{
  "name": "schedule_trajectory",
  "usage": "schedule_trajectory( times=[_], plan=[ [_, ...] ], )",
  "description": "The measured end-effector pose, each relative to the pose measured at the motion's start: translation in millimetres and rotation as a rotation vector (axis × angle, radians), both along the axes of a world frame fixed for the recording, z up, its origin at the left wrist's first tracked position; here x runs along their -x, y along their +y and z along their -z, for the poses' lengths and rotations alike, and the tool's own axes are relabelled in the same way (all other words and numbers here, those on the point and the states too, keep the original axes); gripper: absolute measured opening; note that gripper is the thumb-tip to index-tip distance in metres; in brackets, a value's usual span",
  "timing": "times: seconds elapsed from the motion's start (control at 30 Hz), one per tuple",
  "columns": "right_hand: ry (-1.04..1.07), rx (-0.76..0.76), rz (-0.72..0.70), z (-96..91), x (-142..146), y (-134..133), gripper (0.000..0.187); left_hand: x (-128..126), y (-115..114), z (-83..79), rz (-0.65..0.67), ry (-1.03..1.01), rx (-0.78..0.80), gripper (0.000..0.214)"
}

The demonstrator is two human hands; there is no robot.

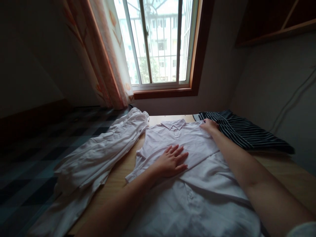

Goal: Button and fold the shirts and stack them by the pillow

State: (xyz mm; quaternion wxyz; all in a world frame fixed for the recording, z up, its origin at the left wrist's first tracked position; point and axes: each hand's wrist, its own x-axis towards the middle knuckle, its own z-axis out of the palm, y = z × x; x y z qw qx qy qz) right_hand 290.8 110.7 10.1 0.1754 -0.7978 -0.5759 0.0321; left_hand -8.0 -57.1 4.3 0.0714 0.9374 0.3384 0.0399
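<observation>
A white collared shirt lies front up on the table, its collar at the far end and its lower part wrinkled toward me. My left hand rests flat on the shirt's chest, fingers spread. At the shirt's far right shoulder, my right hand has its fingers curled on the cloth, pinching it at the edge. Just beyond that hand lies a dark striped garment. My right forearm covers part of the shirt's right side.
A crumpled white garment lies along the left, partly over a dark checked bed cover. Bare wood of the table shows between it and the shirt. Ahead are a barred window and a patterned curtain. A cable hangs at right.
</observation>
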Motion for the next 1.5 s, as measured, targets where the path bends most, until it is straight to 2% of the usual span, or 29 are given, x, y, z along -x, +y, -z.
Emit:
schedule_trajectory(
  times=[0.13,0.27,0.4,0.5,0.6,0.7,0.8,0.87,0.97,1.1,1.23,1.33,1.4,1.5],
  plan=[
    [0.017,-0.025,-0.094,-10.5,6.3,2.3,0.029,0.3,0.8,0.7,-0.002,-0.016,-0.002,0.065],
    [0.035,-0.142,-0.228,-21.7,15.7,-10.9,0.026,-0.4,1.4,-0.8,-0.020,-0.028,0.017,0.064],
    [0.262,-0.307,-0.415,-31.9,22.3,-44.8,0.021,-1.2,1.4,0.5,-0.033,-0.051,0.035,0.064],
    [0.414,-0.385,-0.509,-39.6,26.4,-79.1,0.018,-1.0,4.3,7.4,-0.067,-0.128,0.034,0.072],
    [0.541,-0.428,-0.542,-44.7,32.1,-112.7,0.023,2.2,12.8,15.7,-0.250,-0.383,-0.062,0.072],
    [0.744,-0.405,-0.596,-41.9,35.3,-140.7,0.029,10.6,25.5,20.0,-0.516,-0.704,-0.201,0.061],
    [0.961,-0.334,-0.632,-31.5,29.3,-165.2,0.035,22.3,38.2,20.1,-0.704,-0.898,-0.280,0.055],
    [1.055,-0.263,-0.618,-22.6,20.1,-181.7,0.043,30.6,45.5,18.1,-0.746,-0.976,-0.337,0.051],
    [1.053,-0.076,-0.638,-9.6,5.5,-205.1,0.050,42.4,56.8,10.6,-0.713,-1.011,-0.384,0.045],
    [0.862,0.154,-0.761,3.4,-0.3,-223.0,0.050,52.8,78.4,-11.8,-0.607,-0.774,-0.327,0.038],
    [0.753,0.218,-0.843,5.2,6.4,-225.5,0.046,56.5,105.1,-44.7,-0.515,-0.369,-0.324,0.050],
    [0.758,0.228,-0.868,2.2,9.3,-224.3,0.044,62.4,122.1,-65.7,-0.506,-0.016,-0.137,0.063],
    [0.792,0.235,-0.853,1.8,9.0,-223.2,0.043,67.9,130.3,-73.0,-0.474,0.162,-0.090,0.076],
    [0.858,0.247,-0.805,4.8,7.0,-221.2,0.043,70.8,138.4,-72.9,-0.376,0.280,-0.187,0.084]
  ],
)
